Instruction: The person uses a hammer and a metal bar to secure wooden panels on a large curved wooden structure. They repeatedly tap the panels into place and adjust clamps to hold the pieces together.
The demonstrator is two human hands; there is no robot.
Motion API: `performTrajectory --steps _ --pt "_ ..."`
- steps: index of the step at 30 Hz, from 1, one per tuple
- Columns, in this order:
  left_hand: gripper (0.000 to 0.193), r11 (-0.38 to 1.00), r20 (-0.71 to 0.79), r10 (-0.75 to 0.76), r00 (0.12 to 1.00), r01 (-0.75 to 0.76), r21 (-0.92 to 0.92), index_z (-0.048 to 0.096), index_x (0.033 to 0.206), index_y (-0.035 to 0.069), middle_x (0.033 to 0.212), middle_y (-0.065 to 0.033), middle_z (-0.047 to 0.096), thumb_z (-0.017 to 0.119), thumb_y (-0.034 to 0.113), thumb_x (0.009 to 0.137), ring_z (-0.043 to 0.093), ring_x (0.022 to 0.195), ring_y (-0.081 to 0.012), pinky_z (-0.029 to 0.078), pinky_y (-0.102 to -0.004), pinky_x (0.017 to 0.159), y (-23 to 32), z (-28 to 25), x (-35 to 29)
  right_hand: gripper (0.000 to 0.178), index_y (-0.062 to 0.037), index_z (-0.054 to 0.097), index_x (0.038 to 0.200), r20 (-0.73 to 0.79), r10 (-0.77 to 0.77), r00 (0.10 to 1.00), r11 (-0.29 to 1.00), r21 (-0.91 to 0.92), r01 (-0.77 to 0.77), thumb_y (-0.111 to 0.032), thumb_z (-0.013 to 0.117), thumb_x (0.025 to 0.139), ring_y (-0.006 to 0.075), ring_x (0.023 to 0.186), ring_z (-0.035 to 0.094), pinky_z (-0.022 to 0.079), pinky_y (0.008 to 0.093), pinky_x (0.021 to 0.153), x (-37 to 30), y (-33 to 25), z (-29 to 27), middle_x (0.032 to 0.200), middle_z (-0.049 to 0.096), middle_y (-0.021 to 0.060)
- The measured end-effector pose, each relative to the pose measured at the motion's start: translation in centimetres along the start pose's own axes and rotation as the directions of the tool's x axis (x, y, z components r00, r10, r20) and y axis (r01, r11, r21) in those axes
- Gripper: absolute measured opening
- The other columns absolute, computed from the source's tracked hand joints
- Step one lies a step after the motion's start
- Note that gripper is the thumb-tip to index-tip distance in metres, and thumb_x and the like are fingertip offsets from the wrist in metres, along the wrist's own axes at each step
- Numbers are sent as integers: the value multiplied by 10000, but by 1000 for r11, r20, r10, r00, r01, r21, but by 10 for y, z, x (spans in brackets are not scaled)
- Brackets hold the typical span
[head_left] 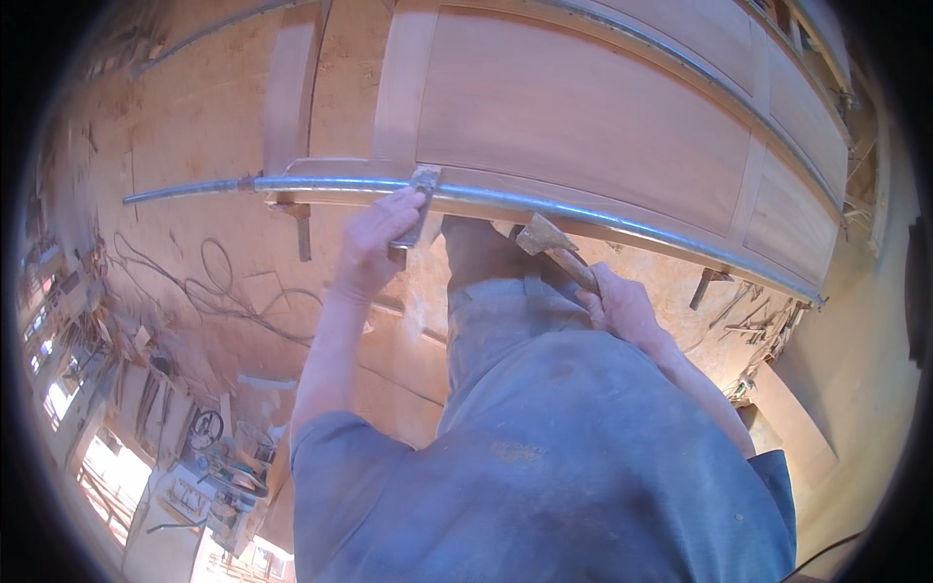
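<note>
My left hand point(374, 243), fingers wrapped round clamp jaw point(420, 199) on steel pipe point(544, 204); pipe runs left-right; right hand point(622, 306) fingers gripping hammer point(549, 248) just below pipe.

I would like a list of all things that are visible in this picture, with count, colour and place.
Wooden panelled door: one, reddish-brown, lying flat across the upper half.
Metal bar clamp: one, grey, along the near edge of the door.
Clamp block: one, grey metal, on the bar, under the left hand.
Hammer: one, wooden handle with a dusty head, in the right hand.
Cables: several, dark, on the floor at left.
Tools and scraps: many, mixed colours, lower left.
Blue-grey shirt: one, lower centre.
Left hand: grips the clamp block.
Right hand: holds the hammer handle.
</note>
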State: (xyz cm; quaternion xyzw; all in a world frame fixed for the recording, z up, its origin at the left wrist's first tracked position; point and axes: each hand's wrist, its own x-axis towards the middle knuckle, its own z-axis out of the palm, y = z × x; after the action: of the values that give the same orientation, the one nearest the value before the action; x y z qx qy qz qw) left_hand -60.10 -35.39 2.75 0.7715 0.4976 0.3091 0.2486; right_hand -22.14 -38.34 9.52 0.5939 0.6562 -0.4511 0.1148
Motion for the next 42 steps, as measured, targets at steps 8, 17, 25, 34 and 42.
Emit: performTrajectory --steps 8,17,25,34,42 --pt "393 989 112 142 984 -135 -65 679 1052 -28 1232 -169 730 744 -119 675 675 1227 -369 597 -434 972 -9 -4 5 254 -67 578 1125 -139 -66 988 996 57 74 -229 681 960 440 778 678 536 522 673 8 -68 11 853 693 216" --pt "403 990 41 45 998 -39 -138 688 1080 -11 1204 -175 731 720 -117 692 682 1205 -366 578 -432 991 -17 -1 6 248 -64 603 1106 -219 -86 972 992 70 103 -194 705 921 421 817 679 536 500 681 9 -114 17 894 676 198" --pt "371 971 98 18 995 6 -238 705 1186 7 1219 -172 731 737 53 819 694 1179 -355 562 -431 1008 -33 -5 28 265 -66 567 988 -307 -478 823 871 -284 400 -86 713 767 309 681 628 508 437 603 36 -130 27 761 578 106" --pt "316 964 68 34 997 -15 -265 711 1149 7 1191 -190 737 744 71 841 708 1135 -369 570 -445 994 -40 -1 21 180 -53 565 989 -307 -406 861 914 -168 371 -126 666 858 374 734 662 527 489 623 31 -131 32 818 632 162" --pt "381 935 -25 -74 997 60 -350 723 1200 8 1176 -170 757 667 -110 842 728 1127 -315 575 -394 981 -32 -6 9 172 -62 602 1032 -254 -182 950 982 -6 186 -171 681 926 440 824 670 528 540 714 10 -140 31 874 672 212"
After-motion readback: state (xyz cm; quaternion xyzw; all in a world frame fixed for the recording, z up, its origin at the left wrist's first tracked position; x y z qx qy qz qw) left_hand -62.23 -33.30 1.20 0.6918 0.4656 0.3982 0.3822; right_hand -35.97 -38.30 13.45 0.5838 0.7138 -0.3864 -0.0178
